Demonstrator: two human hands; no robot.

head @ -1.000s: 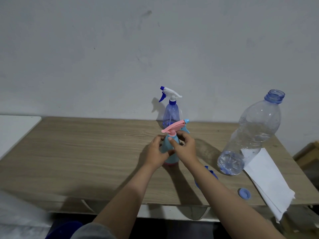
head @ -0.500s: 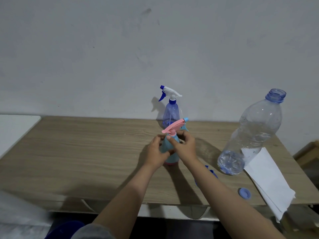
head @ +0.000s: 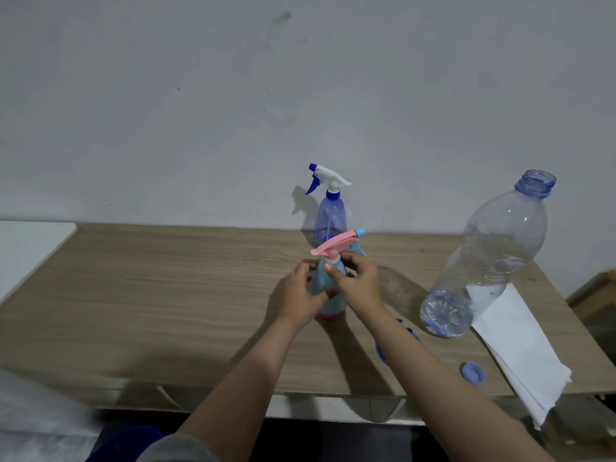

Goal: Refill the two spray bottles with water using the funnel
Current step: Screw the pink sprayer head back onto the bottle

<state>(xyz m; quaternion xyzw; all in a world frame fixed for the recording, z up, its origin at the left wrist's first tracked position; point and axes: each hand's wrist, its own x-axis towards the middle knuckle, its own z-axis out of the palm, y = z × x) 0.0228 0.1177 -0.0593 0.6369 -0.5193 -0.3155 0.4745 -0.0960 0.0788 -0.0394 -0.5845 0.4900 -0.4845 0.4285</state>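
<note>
A light-blue spray bottle [head: 328, 300] with a pink trigger head [head: 333, 245] stands upright at the middle of the wooden table [head: 150, 295]. My left hand [head: 301, 295] wraps its body from the left. My right hand [head: 358, 285] pinches the collar under the pink head. Behind it, by the wall, stands a clear blue spray bottle [head: 330, 216] with a white and blue trigger. A large clear water bottle [head: 490, 261] stands uncapped at the right, with little water at its bottom. The blue funnel [head: 383, 350] lies mostly hidden behind my right forearm.
A blue bottle cap [head: 472, 372] lies near the table's front edge at the right. White paper sheets [head: 523, 345] overhang the front right corner. A white surface [head: 26, 248] adjoins the table on the left. The grey wall runs close behind the table.
My hands stay on the light-blue bottle; the fingers of my right hand have shifted slightly around the collar. Everything else stands still.
</note>
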